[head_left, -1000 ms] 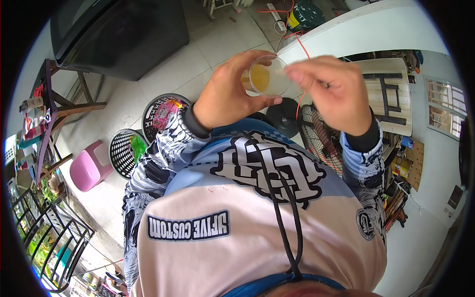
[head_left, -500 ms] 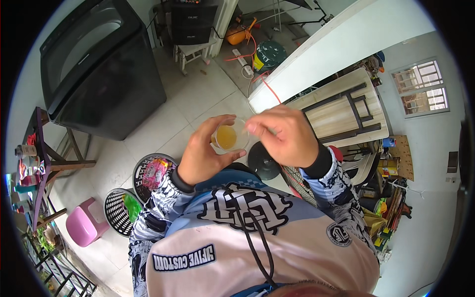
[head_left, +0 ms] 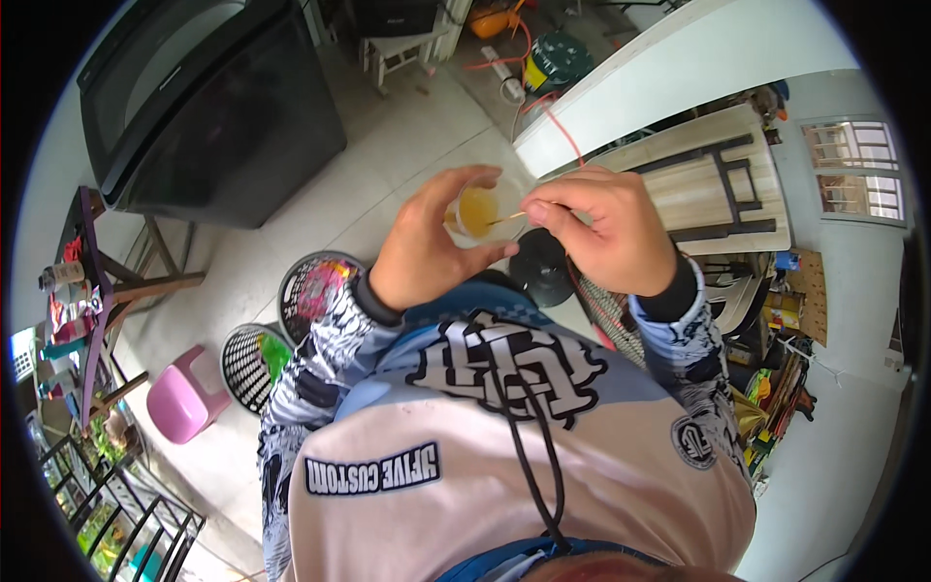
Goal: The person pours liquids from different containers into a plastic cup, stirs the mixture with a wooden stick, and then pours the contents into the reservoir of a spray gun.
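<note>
Cup (head_left: 477, 210) sits amid half-curled fingers of the left hand (head_left: 419, 242), likely steadied for the stick (head_left: 507, 218) pinched by the right hand (head_left: 609, 223).

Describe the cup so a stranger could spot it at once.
From the big black washer at upper left, look right and down to the left grip. It holds a clear cup with yellow liquid; unlike the dark baskets nearby, the cup is see-through.
</note>
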Available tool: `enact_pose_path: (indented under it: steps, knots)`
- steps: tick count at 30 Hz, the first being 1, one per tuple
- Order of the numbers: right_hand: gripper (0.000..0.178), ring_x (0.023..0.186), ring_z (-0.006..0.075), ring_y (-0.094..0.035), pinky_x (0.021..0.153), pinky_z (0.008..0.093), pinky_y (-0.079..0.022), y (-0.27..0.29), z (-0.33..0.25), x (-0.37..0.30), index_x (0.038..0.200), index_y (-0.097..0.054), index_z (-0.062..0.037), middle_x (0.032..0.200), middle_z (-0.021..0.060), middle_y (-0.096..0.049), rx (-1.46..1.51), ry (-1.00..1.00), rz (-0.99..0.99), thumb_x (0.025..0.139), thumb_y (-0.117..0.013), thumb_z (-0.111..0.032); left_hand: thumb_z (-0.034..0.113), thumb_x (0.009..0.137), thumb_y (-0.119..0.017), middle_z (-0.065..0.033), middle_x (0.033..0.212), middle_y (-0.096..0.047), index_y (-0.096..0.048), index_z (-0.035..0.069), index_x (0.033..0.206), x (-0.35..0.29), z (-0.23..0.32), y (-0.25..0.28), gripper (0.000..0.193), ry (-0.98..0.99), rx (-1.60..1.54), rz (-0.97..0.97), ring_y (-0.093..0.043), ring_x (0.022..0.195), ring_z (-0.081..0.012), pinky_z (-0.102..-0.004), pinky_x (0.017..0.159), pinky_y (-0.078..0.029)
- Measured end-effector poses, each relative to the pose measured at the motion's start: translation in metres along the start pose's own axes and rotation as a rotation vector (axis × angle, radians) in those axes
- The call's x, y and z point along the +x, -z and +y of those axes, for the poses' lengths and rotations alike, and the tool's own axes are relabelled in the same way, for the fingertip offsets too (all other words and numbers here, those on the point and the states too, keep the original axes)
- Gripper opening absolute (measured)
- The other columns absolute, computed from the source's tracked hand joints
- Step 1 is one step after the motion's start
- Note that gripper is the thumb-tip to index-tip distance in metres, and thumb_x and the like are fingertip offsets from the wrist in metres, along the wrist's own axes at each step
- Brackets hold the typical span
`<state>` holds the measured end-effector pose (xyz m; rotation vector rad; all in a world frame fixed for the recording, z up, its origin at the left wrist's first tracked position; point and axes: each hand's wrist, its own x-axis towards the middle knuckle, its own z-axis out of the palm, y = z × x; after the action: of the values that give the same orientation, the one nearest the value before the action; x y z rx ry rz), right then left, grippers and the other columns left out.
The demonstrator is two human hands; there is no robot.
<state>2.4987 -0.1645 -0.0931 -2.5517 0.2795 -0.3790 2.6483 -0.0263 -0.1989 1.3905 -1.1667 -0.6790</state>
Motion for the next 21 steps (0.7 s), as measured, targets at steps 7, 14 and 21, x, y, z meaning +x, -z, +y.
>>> enact_pose_path:
  steps: [7,14,21]
  knots:
    - [0.009,0.072,0.0242,-0.068,0.066,0.0322,-0.052,0.005,-0.009,-0.006,0.095,-0.074,0.0008,0.083,0.0144,-0.073,0.001,-0.056,0.047,0.091,-0.068,-0.005,0.018,0.073,-0.091,-0.0098,0.127,-0.065,-0.054,0.008,0.138,0.009,-0.002,-0.001,0.076,-0.014,-0.061,-0.073,-0.063,0.116,-0.02,-0.037,0.095,-0.054]
    - [0.011,0.068,0.0228,-0.067,0.063,0.0308,-0.051,0.006,-0.002,-0.007,0.095,-0.073,0.0026,0.081,0.0147,-0.072,-0.021,-0.06,0.132,0.092,-0.069,-0.007,0.017,0.072,-0.092,-0.0098,0.127,-0.065,-0.054,0.008,0.138,0.015,0.002,-0.003,0.076,-0.021,-0.076,-0.119,-0.063,0.116,-0.0198,-0.0375,0.094,-0.055]
    - [0.01,0.068,0.0216,-0.067,0.063,0.0298,-0.051,0.005,-0.011,-0.02,0.096,-0.072,0.003,0.081,0.0139,-0.071,-0.082,-0.13,0.141,0.092,-0.069,-0.006,0.016,0.073,-0.091,-0.0085,0.126,-0.065,-0.055,0.009,0.137,0.017,0.004,-0.003,0.074,-0.027,-0.063,-0.173,-0.063,0.116,-0.0194,-0.0368,0.094,-0.055]
